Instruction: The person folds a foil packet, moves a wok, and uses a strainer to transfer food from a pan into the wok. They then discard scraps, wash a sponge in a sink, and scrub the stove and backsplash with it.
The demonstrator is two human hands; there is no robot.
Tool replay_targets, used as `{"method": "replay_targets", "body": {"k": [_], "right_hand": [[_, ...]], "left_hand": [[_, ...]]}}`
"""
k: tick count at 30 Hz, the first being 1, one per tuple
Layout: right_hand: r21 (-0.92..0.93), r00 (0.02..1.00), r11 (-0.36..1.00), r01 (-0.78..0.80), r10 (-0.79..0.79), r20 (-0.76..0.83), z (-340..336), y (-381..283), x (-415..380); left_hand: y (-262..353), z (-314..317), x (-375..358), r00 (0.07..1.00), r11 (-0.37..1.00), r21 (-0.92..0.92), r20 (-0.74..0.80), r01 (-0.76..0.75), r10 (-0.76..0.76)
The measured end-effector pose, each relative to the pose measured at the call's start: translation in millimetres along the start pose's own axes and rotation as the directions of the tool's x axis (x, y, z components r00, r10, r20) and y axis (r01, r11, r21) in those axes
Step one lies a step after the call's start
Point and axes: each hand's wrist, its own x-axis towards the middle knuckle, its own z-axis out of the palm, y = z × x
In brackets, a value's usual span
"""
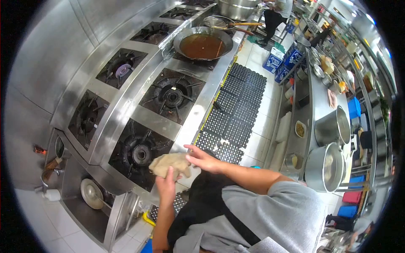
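A folded beige-grey cloth (171, 165) is held over the front edge of the stove, close to the nearest front burner (141, 154). My left hand (166, 185) grips it from below, the thumb pressed on its near side and the other fingers hidden behind it. At the cloth's right end is my right hand (205, 161), its fingers stretched out and apart, the fingertips right at the cloth's edge.
A wok of brown liquid (202, 45) sits on a farther front burner. Perforated black mats (236, 101) cover the floor beside the stove. Large metal pots (324, 168) stand on the counter at right. Another person (276, 19) is at the far end. A pan (91, 194) lies lower left.
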Motion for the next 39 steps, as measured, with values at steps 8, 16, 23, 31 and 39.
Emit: {"method": "replay_targets", "body": {"k": [8,16,23,31,39], "right_hand": [[0.333,0.969,0.935,-0.123,0.185,-0.164,-140.8,21.4,-5.9],[0.395,0.872,0.864,0.312,-0.095,-0.481,-408.5,-17.7,204.9],[-0.505,0.447,0.847,-0.163,-0.393,-0.804,-475.5,-15.0,378.6],[-0.803,0.703,0.582,-0.129,-0.517,-0.488,-464.3,-4.6,408.6],[-0.474,0.369,0.878,-0.059,-0.422,-0.828,-380.5,-20.7,310.2]], "left_hand": [[-59.7,42.4,10.5,0.832,0.926,0.145,0.409,0.348,-0.376],[-80.6,0.0,-2.5,0.882,0.881,-0.05,0.007,0.471,-0.471],[-108.5,-16.0,-121.5,0.71,0.892,0.016,-0.611,0.452,-0.349],[-235.1,-22.5,-380.5,0.049,0.328,-0.241,-0.736,0.913,-0.675],[-313.2,-75.7,-401.0,0.198,0.598,-0.514,-0.633,0.615,-0.748]]}}
